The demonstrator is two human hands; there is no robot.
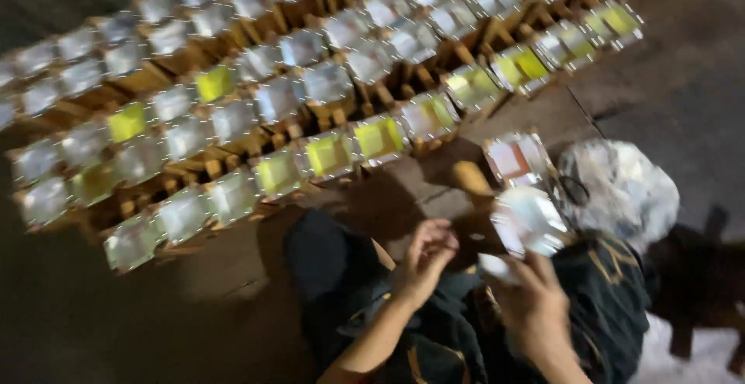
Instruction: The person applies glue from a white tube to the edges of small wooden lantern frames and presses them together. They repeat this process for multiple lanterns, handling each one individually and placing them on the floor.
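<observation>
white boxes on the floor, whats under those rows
Wooden blocks show beneath and between the rows of white boxes and yellow boxes. The floor under them is covered, and blur hides how the blocks join.

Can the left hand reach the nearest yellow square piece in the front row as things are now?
Probably yes. The left hand hovers empty above the lap, and only bare floor lies between it and the yellow square piece. The picture is blurred, so this is uncertain.

Rows of small framed squares (pixel 256 105), plastic bag (pixel 621 190)
</observation>
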